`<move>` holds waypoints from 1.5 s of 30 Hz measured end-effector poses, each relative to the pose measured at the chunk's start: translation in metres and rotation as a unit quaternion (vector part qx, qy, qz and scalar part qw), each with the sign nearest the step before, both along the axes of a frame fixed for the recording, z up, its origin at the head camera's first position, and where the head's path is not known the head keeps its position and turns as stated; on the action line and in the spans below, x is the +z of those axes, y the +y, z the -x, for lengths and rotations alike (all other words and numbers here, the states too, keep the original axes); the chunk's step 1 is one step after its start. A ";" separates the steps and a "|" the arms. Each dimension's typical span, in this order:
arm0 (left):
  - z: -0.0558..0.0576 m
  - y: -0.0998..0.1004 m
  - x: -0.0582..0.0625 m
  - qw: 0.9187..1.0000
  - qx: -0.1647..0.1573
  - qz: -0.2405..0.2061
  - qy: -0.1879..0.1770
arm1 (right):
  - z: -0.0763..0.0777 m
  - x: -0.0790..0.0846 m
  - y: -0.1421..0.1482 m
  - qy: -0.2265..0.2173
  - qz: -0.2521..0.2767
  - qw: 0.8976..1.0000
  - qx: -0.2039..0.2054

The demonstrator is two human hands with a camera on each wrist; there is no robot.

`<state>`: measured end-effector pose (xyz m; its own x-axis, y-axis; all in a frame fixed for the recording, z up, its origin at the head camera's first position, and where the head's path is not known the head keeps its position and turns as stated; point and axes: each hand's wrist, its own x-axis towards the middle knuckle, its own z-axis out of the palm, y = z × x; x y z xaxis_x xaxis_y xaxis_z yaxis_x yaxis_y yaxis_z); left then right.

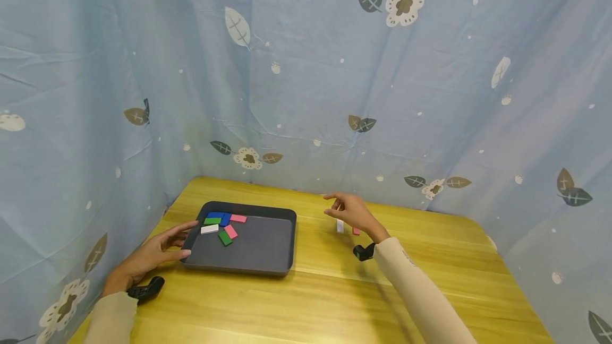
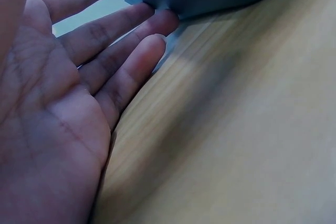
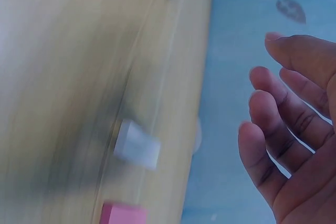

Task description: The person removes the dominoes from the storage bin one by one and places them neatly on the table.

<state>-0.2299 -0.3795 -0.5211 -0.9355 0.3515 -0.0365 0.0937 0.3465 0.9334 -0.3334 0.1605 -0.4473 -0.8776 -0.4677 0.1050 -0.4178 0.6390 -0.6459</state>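
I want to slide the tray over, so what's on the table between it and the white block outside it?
Just bare tabletop lies between the tray and that white block; the head view shows it.

The head view was bright and evenly lit; the wrist views looked dimmer (and cooler), soft shadows crossed the table [image 1: 306,307], and the white block [image 3: 137,145] was blurred.

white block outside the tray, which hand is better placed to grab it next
Probably the right hand, empty and close to the white block; the left hand is farther off, at the left rim of the tray.
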 end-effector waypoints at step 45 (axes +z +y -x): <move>0.008 -0.003 -0.005 1.000 -0.007 -0.008 -0.005 | 0.004 -0.020 -0.180 -0.011 -0.049 0.985 0.164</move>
<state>-0.2384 -0.3820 -0.5256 -0.9303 0.3647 -0.0394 0.0894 0.3296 0.9399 -0.3374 -0.0193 -0.4671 -0.6792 -0.7335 0.0270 -0.5983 0.5319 -0.5993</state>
